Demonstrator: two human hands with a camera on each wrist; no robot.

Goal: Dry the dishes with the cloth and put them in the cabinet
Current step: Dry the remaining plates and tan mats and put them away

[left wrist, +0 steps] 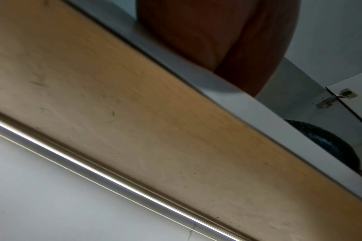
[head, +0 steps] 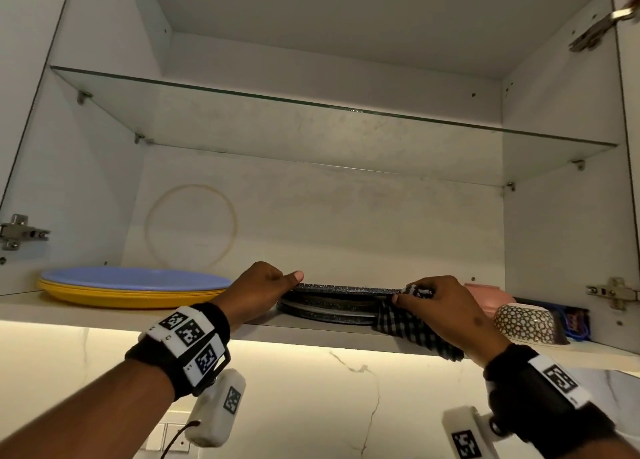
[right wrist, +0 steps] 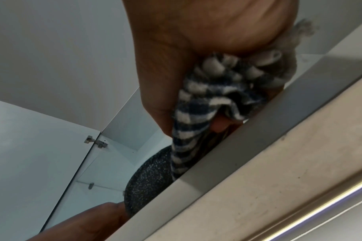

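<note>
A dark speckled plate (head: 343,289) lies level on top of a stack of dark plates (head: 329,311) on the bottom shelf (head: 104,315) of the open cabinet. My left hand (head: 266,285) grips its left edge, thumb on top. My right hand (head: 436,302) pinches the right edge together with the black-and-white checked cloth (head: 408,327), which hangs over the shelf's front edge. The right wrist view shows the cloth (right wrist: 206,101) bunched in my right hand (right wrist: 188,53) and the speckled plate (right wrist: 149,177) below it. In the left wrist view only my palm (left wrist: 217,35) and the plate's dark rim (left wrist: 328,143) show.
Blue and yellow plates (head: 135,285) are stacked at the shelf's left. A pink bowl (head: 485,296) and a patterned bowl (head: 526,323) stand at the right, with a dark packet (head: 575,321) behind. A glass shelf (head: 311,119) spans the cabinet above. Door hinges (head: 613,292) sit on both sides.
</note>
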